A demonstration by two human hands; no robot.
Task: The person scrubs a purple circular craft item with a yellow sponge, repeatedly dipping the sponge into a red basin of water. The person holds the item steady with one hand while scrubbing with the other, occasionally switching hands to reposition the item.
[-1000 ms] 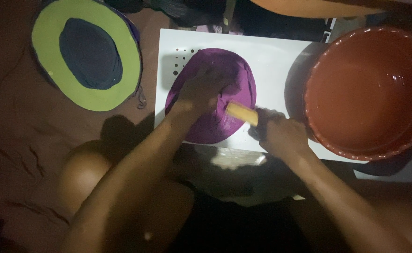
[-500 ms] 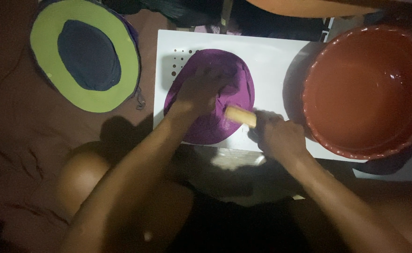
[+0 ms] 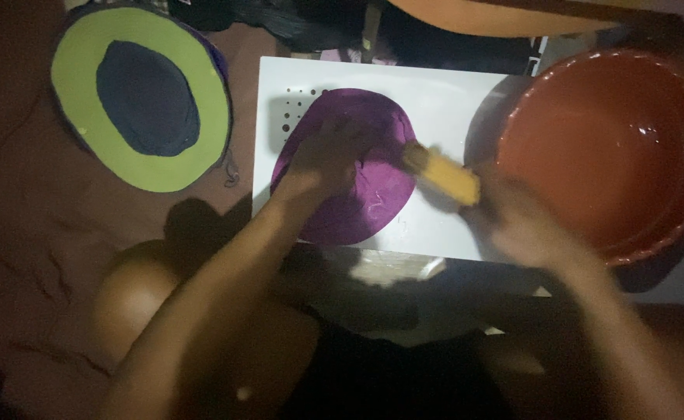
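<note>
Our left hand (image 3: 328,158) lies flat, fingers spread, pressing the purple round cloth (image 3: 357,175) onto the white board (image 3: 443,101). Our right hand (image 3: 517,222), blurred, is closed around a yellow block (image 3: 443,174) at the cloth's three o'clock edge. A red basin (image 3: 603,148) sits at the board's three o'clock, a green-and-navy round piece (image 3: 143,97) at its nine o'clock.

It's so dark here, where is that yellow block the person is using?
In the head view, the yellow block is right of centre in the right hand, between the purple cloth and red basin.
</note>
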